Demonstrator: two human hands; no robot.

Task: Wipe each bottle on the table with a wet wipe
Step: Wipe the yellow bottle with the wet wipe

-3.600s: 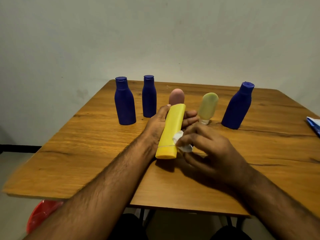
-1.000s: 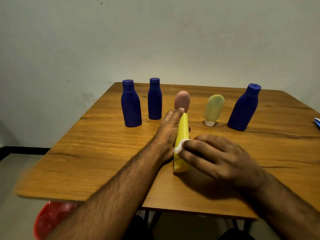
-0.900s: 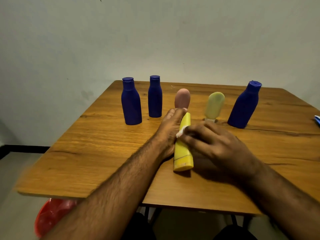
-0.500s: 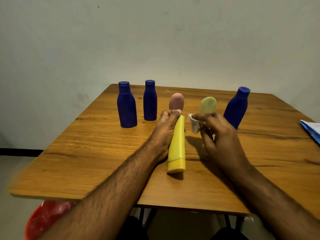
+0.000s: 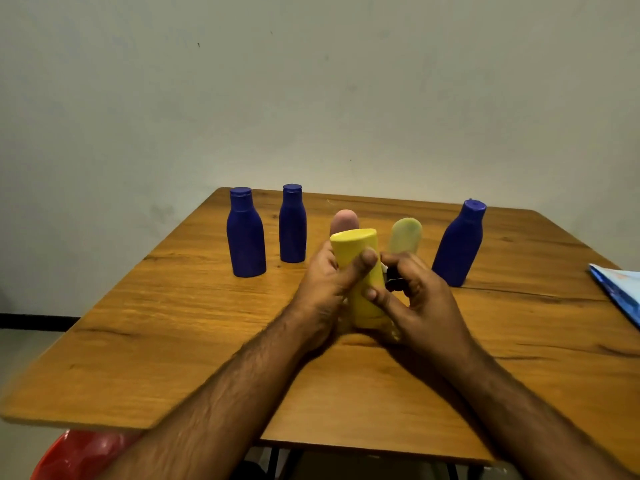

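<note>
Half a second ago the yellow bottle (image 5: 360,282) lay slanted in the left hand alone while the right hand held the wipe off to one side; now the bottle stands tipped up, flat end raised toward the far edge of the table (image 5: 173,341), with both hands on it near the table's middle. The left hand (image 5: 325,289) has its grip wrapped round the upper body, thumb across the front. The right hand (image 5: 419,306) presses its thumb on the lower body; its fingers curl behind, and a scrap of white wipe (image 5: 383,269) peeks out there, so it seems to pinch the wipe against the bottle.

The bottle looks like light, smooth plastic, probably slippery once damp and slightly squeezable; holding the mid-body firmly seems safest.

Beyond it stand a pink bottle (image 5: 344,221), a pale green bottle (image 5: 406,235) and three blue bottles (image 5: 246,237), (image 5: 293,225), (image 5: 459,244) in a row toward the far edge. A blue packet (image 5: 620,289) lies at the right edge.
</note>
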